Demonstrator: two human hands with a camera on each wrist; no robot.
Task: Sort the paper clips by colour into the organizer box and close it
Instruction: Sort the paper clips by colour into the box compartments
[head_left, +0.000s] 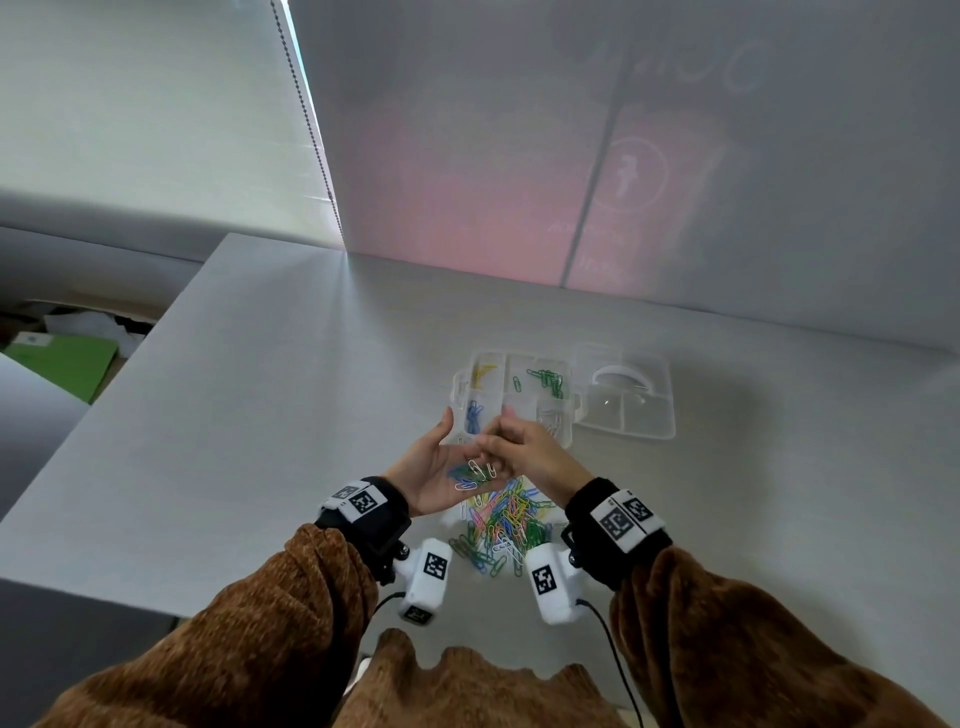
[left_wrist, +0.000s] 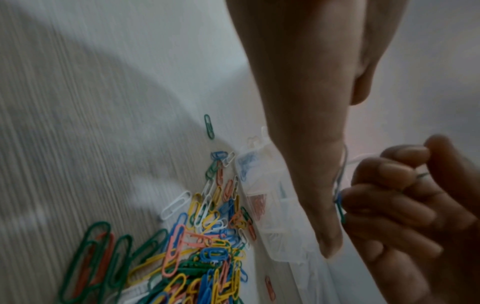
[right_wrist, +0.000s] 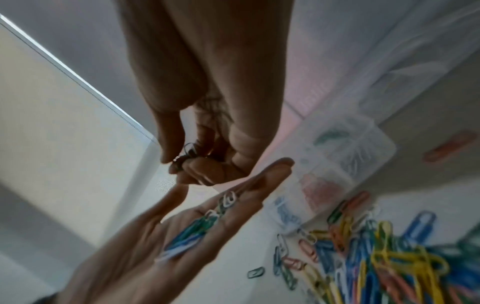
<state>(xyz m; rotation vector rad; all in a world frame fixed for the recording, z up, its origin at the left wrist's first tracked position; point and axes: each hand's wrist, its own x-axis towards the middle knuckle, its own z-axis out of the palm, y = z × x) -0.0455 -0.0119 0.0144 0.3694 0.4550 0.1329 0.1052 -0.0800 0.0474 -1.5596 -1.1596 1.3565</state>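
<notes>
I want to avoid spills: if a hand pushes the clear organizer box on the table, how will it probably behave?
The organizer box looks like thin clear plastic holding only a few clips, so it is probably light and would slide easily on the smooth table. Its lid lies open flat beside it, so a push may swing the whole box around. It sits low and wide, so tipping seems unlikely.
</notes>
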